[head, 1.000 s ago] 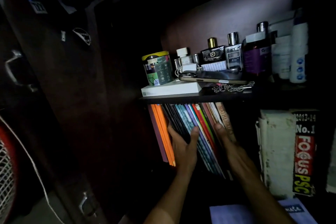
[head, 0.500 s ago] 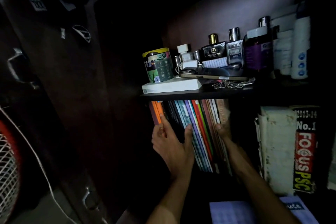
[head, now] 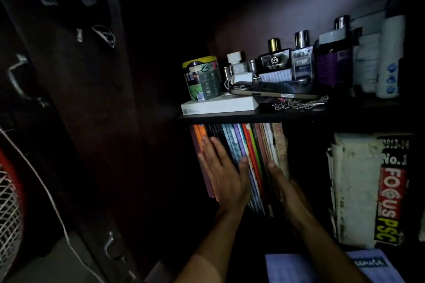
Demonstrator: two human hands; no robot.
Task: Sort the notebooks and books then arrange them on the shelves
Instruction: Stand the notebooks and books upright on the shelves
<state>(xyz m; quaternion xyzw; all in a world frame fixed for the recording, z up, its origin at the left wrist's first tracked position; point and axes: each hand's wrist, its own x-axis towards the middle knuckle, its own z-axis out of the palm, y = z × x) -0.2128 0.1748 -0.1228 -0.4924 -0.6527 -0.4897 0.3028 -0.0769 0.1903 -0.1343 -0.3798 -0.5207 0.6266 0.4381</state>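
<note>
Dim cupboard interior, seen from above and slightly left. On the lower shelf, a row of thin notebooks (head: 241,156) standing nearly upright with only a slight lean, spines facing out: orange at the left, then dark, teal, purple, red and green, tan at the right. A second ago the same row tilted much further, tops over to the left; since then squared up between the palms, left hand also moved from the middle of the spines out to the orange end. Reads as the straightening step close to finished for this batch.

Left hand (head: 224,174), fingers straight and spread wide, flat against the left spines and orange covers, thumb reaching across to the teal spines. Right hand (head: 281,185), mostly in shadow, thumb tip at the tan spine, fingers behind the right end of the row; flat or curled, cannot tell. Row bracketed between the two hands, touching both.

Well to the right on the same shelf, a thick worn book (head: 354,190) with a yellowed page block and a "FOCUS PSC" spine, upright, apart from the hands. Below the right forearm, a pale blue booklet (head: 299,269), not yet shelved.

Upper shelf (head: 230,118) directly above: patterned tin (head: 202,78) on a white box (head: 220,104), phone (head: 273,92), chain (head: 301,103), perfume bottles (head: 287,60).
</note>
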